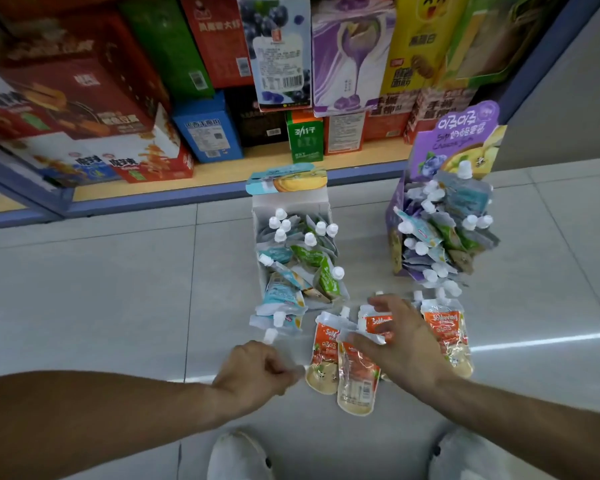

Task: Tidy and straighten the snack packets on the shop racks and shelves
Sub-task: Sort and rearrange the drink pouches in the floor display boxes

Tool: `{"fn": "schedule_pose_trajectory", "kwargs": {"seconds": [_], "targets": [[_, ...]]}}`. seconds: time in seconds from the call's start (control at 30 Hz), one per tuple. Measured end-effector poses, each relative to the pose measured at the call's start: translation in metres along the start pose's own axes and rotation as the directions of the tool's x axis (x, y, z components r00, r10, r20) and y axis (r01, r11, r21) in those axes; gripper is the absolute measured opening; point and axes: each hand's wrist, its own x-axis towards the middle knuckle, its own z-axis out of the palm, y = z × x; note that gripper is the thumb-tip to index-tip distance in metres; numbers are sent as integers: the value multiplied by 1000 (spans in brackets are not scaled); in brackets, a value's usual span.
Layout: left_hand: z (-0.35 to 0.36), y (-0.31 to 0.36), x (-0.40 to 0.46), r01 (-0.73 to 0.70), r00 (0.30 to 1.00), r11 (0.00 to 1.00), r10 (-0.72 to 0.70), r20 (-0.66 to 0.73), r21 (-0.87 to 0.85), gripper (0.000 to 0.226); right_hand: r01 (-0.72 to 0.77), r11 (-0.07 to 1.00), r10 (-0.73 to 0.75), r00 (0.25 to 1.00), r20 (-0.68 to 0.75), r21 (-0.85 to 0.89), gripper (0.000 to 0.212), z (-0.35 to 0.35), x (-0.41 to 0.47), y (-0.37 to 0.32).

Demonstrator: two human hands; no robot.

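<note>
Pouches [355, 372] lay loose on floor just in front of white box [257, 237], likely pulled out for sorting. Right hand [400, 344] spread wide over them, holding none. Left hand [257, 372] curled; grip contents unclear.

A pale grey tiled floor [101, 289] with darker grout lines fills the lower view and gleams with a bright streak at its right edge. Two light grey shoes [238, 455] stand on it at the bottom edge, toes pointing forward.
</note>
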Motion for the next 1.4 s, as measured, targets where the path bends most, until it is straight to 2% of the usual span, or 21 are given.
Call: {"fn": "schedule_pose_trajectory", "kwargs": {"seconds": [0.07,0.1,0.17,0.23,0.27,0.33,0.4,0.5,0.6,0.67,0.77,0.83,0.9,1.0,1.23,1.33,1.4], "targets": [[-15,-14,-4,65,990,996,-56,-130,67,53,62,998,-62,998,2,-11,69,3,19,-17],[-21,-20,-4,37,977,996,-19,-210,81,56,94,995,-94,996,4,-28,66,4,29,-25],[-29,-31,-2,-109,935,984,150,-321,142,66,150,987,-152,988,-26,-55,57,3,39,-44],[-37,-32,12,-248,867,906,365,-338,344,77,254,963,-264,957,-119,-90,49,1,40,-60],[-42,-31,21,-307,824,839,470,-315,450,76,337,933,-354,924,-146,-129,44,0,39,-69],[-50,-23,39,-409,738,707,628,-247,577,55,479,850,-508,855,-102,-218,31,0,41,-89],[-56,-18,51,-466,701,667,679,-217,582,33,529,777,-556,831,22,-342,22,8,55,-108],[-64,-15,58,-453,738,744,622,-261,492,28,468,674,-469,869,159,-571,29,29,85,-129],[-73,-13,60,-455,768,806,570,-291,380,25,442,604,-443,878,182,-663,16,40,102,-135],[-82,-6,59,-434,809,867,494,-317,244,25,444,656,-453,879,152,-611,15,31,103,-130],[-95,5,66,-340,852,933,358,-383,116,20,464,785,-504,863,11,-411,19,-1,96,-120],[-98,12,71,-295,868,952,300,-395,74,21,457,844,-496,864,-86,-283,36,-23,89,-113],[-97,20,76,-266,866,958,284,-412,102,24,439,883,-461,878,-132,-165,54,-41,84,-108],[-93,29,83,-234,850,957,287,-441,173,28,402,914,-405,907,-111,-51,64,-55,82,-102],[-94,25,79,-236,834,954,296,-465,184,30,425,905,-425,905,-8,35,48,-61,78,-92],[-93,22,77,-246,822,962,273,-500,120,20,474,880,-472,879,72,-20,39,-54,76,-98],[-94,21,78,-253,818,964,260,-512,86,18,546,828,-530,836,142,-130,35,-46,77,-109]]}}
